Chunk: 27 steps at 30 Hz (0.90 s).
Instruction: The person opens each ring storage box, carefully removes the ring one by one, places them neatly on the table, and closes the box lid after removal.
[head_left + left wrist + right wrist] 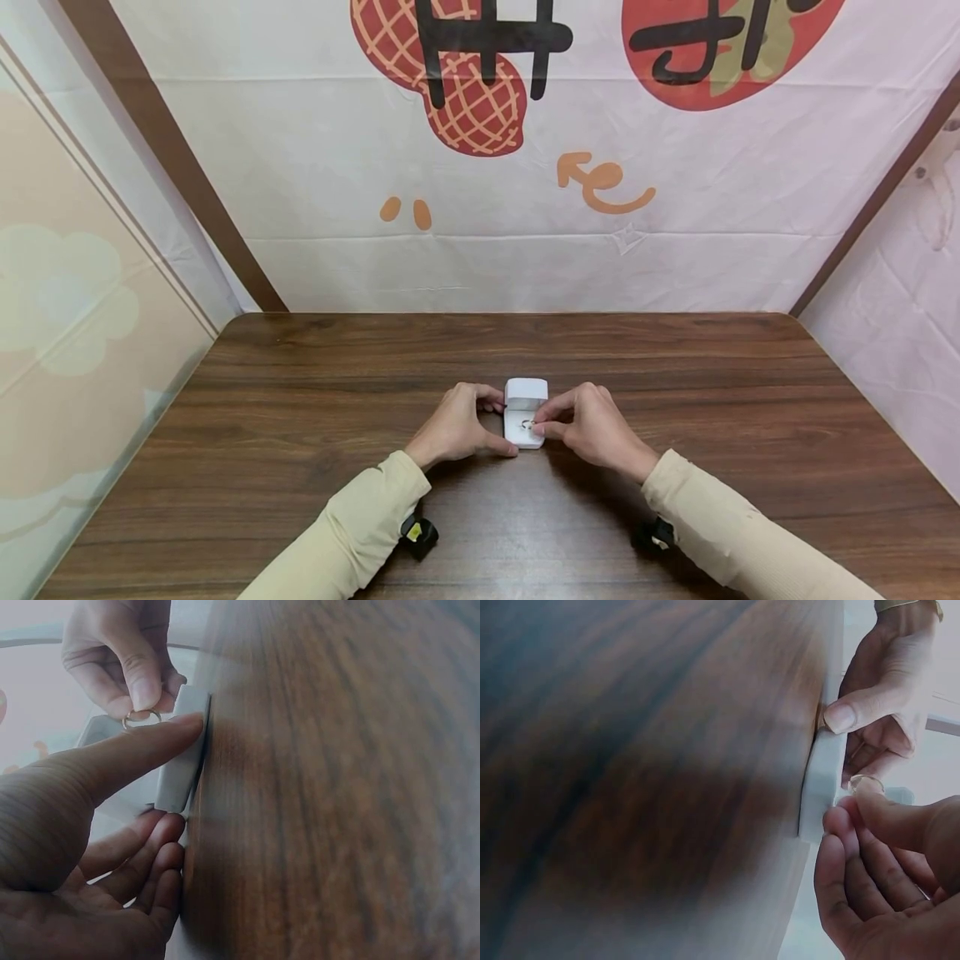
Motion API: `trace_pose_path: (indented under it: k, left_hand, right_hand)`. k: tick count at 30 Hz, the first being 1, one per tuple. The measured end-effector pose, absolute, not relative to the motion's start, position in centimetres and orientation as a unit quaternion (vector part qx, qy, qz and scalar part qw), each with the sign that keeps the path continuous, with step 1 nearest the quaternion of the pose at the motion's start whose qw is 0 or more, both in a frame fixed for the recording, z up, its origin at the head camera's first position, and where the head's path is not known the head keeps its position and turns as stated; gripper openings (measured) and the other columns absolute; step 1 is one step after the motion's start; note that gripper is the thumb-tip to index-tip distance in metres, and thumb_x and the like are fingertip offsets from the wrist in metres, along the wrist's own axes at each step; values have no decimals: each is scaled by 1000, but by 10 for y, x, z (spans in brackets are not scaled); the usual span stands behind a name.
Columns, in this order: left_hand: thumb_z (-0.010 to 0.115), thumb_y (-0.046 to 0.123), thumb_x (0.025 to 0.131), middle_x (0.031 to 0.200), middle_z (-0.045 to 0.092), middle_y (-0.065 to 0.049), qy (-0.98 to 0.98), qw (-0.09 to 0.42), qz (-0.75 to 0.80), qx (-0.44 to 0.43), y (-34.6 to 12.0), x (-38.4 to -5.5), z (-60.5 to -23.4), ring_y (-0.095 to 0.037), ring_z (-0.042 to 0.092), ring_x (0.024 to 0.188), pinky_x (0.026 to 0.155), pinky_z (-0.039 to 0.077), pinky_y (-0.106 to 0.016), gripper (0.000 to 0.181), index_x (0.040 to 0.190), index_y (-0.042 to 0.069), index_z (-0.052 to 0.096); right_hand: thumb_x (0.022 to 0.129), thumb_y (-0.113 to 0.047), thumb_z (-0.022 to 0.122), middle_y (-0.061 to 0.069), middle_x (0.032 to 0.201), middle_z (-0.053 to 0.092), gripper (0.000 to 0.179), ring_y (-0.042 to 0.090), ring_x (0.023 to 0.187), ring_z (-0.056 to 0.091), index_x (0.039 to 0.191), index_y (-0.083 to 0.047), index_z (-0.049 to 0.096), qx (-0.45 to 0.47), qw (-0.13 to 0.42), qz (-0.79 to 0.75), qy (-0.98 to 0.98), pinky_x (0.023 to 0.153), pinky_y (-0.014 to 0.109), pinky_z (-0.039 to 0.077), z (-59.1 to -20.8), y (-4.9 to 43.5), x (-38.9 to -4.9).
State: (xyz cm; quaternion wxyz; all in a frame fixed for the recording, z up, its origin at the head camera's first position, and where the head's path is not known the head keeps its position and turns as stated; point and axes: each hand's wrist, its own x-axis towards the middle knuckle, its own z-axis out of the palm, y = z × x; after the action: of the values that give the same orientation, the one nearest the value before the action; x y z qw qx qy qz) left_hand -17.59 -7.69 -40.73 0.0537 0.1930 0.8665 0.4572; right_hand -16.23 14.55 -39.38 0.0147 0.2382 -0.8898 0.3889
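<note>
The right hand (pixel 596 427) is pinching a thin ring (pixel 125 722), its thumb and fingers narrowing to the band alone, and the ring is sitting at those fingertips, over the inner face of a small white box (pixel 517 438); the left hand (pixel 459 423) is holding the box from the opposite side, its thumb pressing on the front corner and its fingers curling beside the wall, so the box is standing between both sets of fingers on the counter (pixel 337 375); judging by how things are lying, the work is looking roughly midway, for the lid (pixel 527 392) is already standing open just beyond the right fingertips, while the ring is not yet resting free of the fingers and the lid is not yet closing; whether the band is entering or leaving the box, these views are not telling; the ring is showing as a slim, gold-coloured, shiny hoop jutting past the thumb; the box is looking smooth and matte, squarish with softened corners; under the fingers the counter is showing dark brown, streaky wood grain, glossing paler nearer the person; behind the hands cream sleeves (pixel 341 525) are wrinkling softly
</note>
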Motion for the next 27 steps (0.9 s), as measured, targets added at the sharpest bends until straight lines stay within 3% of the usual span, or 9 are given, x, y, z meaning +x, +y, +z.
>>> trace_pose_path:
  k: [15,27]
  left_hand:
    - [99,14,60,94,73,-2,868,47,454,194,-76,-175,-409,-19,67,94,92,53,-40,57,108,-1,73]
    - [99,14,61,95,73,-2,868,49,456,190,-76,-173,-409,-21,68,95,92,53,-41,57,109,-1,72]
  right_hand:
    - [81,-17,87,-11,77,75,5,3,65,55,80,-17,82,240,-34,403,-883,56,21,48,-387,149,-142]
    - [80,-18,87,-18,75,73,7,-2,62,57,77,-20,82,272,-85,376,-882,58,22,47,-395,155,-131]
